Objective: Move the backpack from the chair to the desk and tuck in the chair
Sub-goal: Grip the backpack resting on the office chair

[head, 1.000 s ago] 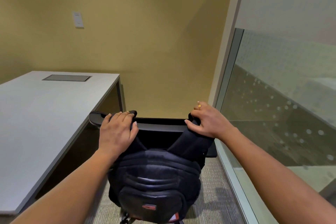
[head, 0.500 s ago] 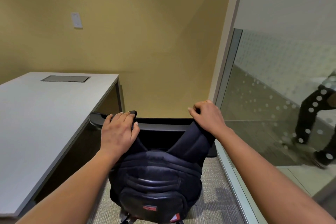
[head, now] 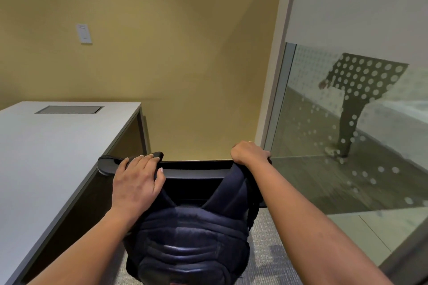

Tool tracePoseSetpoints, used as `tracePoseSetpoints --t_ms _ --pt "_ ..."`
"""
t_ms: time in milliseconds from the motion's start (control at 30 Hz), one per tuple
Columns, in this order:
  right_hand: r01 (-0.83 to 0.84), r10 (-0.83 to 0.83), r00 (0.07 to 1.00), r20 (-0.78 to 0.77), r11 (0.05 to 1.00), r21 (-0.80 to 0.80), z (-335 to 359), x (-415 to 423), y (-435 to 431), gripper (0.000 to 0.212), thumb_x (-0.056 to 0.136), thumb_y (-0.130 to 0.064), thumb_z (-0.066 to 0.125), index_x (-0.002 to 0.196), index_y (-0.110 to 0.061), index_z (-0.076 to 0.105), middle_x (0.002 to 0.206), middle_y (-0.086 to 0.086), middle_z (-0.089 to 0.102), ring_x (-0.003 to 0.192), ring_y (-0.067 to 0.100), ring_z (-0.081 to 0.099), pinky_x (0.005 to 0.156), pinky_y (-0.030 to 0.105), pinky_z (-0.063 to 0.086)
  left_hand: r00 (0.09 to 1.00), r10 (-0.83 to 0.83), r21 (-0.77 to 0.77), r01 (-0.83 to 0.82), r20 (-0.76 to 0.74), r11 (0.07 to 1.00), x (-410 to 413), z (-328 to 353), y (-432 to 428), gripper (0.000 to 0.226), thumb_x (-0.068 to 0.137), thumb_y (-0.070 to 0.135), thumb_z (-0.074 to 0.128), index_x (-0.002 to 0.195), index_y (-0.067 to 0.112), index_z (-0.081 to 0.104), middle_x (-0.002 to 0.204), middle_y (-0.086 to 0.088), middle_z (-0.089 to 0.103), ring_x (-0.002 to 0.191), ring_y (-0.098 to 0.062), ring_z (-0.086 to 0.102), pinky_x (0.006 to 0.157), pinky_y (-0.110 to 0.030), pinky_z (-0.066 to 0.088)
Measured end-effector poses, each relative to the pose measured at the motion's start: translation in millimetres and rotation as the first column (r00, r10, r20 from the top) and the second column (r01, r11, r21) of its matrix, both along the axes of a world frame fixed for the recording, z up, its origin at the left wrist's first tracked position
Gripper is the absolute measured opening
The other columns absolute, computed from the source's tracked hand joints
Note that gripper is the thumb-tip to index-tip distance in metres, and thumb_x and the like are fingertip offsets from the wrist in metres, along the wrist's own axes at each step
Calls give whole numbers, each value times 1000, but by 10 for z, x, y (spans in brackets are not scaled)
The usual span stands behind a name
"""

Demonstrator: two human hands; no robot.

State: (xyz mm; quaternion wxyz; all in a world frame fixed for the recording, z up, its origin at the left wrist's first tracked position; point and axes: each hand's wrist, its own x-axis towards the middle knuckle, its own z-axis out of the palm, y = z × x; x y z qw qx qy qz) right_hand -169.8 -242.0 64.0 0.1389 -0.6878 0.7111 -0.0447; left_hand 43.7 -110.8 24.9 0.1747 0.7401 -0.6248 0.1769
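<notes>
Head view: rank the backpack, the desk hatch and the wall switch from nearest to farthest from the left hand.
1. backpack: right at the left hand, just below it.
2. desk hatch: ahead and to the left, set in the desk near its far end.
3. wall switch: farthest, high on the yellow wall.

One dark backpack (head: 185, 238), with two padded shoulder straps (head: 231, 185) showing. One black chair (head: 196, 169), only its back in view. One grey desk (head: 46, 157), with one recessed hatch (head: 69, 109) in its top. Two bare hands: one left hand (head: 136, 183), one right hand (head: 249, 154). One white switch plate (head: 83, 33) on one yellow wall (head: 173, 53). One glass partition (head: 312, 180), printed with pale dots (head: 359, 78) too many to count. One person (head: 356, 99) beyond the glass
</notes>
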Motion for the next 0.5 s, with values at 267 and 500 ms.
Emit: tracePoseSetpoints --t_ms 267,500 --pt "-191 191 980 52 982 -10 -30 -26 116 43 85 -25 31 122 -17 51 130 11 51 112 31 48 92 42 37 998 10 -32 -12 -67 999 88 24 -40 52 83 38 29 111 13 64 114 -7 67 111 -25 58 100 -47 37" --pt "-261 265 964 29 960 -103 -93 140 299 51 88 -39 27 117 -7 54 126 17 54 110 33 50 80 40 36 988 64 30 -61 -137 998 293 64 -105 51 90 47 31 121 17 58 127 -6 60 123 -24 48 107 -47 28"
